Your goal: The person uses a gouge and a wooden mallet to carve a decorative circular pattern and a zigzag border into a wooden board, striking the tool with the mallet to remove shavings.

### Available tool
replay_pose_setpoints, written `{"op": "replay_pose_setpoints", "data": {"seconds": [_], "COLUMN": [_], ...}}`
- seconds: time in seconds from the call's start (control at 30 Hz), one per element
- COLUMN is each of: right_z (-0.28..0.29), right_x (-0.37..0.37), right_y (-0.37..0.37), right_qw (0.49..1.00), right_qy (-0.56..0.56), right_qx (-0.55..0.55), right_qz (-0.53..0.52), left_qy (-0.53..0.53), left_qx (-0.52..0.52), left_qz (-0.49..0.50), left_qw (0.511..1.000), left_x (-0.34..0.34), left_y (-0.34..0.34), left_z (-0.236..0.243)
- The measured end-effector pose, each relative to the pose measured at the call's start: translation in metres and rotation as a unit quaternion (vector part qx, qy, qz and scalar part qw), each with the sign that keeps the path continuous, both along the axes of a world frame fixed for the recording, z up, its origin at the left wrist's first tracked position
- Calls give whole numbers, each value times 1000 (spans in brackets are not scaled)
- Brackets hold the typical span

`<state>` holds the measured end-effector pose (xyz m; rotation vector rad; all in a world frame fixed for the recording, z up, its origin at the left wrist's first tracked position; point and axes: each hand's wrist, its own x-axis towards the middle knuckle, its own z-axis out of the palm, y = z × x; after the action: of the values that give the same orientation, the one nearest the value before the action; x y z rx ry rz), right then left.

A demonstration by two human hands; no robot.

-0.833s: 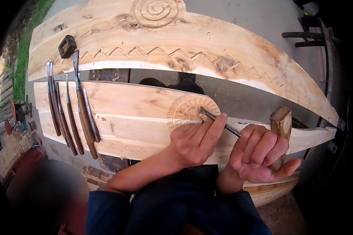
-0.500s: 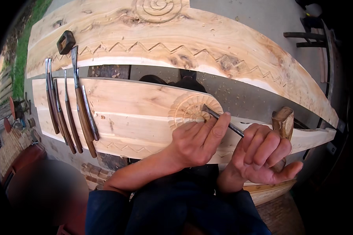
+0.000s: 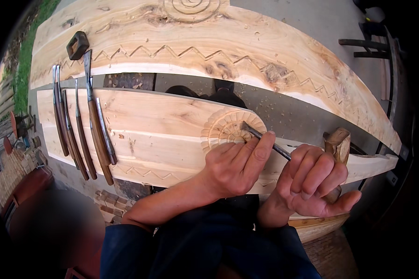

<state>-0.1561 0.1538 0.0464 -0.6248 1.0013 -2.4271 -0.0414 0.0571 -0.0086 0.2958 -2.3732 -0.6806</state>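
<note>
A round petal-patterned carving point(image 3: 217, 126) is cut into the near pale wooden plank point(image 3: 163, 116). The metal tip of a carving chisel point(image 3: 279, 149) rests on this carving, its shaft slanting down to the right. My left hand point(image 3: 237, 169) is closed round the shaft near the tip, its wrist over the plank. Farther back, my right hand point(image 3: 309, 179) wraps its fingers round the chisel's rear part, thumb stretched out to the right. The handle is hidden inside that hand. Just behind my right hand is a rough wooden piece point(image 3: 337, 142), perhaps a mallet, partly covered.
Several wooden-handled chisels point(image 3: 79, 130) lie side by side on the plank's left part. Beyond is a larger curved plank point(image 3: 246, 42) with zigzag and spiral carvings, bearing a dark hollow block point(image 3: 77, 45). Chips dot the floor between the planks. A dark stand point(image 3: 365, 46) is far right.
The whole view has shifted slightly, with the planks a little higher in the picture. Both hands keep their hold on the chisel, whose tip stays at almost the same spot on the carving.
</note>
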Motion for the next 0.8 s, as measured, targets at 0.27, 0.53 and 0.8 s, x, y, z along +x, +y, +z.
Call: {"op": "replay_pose_setpoints", "data": {"seconds": [0.27, 0.53, 0.8], "right_z": [4, 1, 11], "right_x": [-2, -6, -3], "right_y": [-6, -10, -22], "right_qw": [1000, 997, 999], "right_qy": [-9, -67, 12], "right_qx": [15, 0, 31], "right_qz": [-13, -22, 24], "left_qy": [-1, -27, 14], "left_qx": [0, 53, 62], "left_qz": [10, 8, 18], "left_qw": [1000, 998, 998], "left_x": [-1, -2, 2], "left_y": [1, -1, -2], "left_z": [-1, 8, 0]}}
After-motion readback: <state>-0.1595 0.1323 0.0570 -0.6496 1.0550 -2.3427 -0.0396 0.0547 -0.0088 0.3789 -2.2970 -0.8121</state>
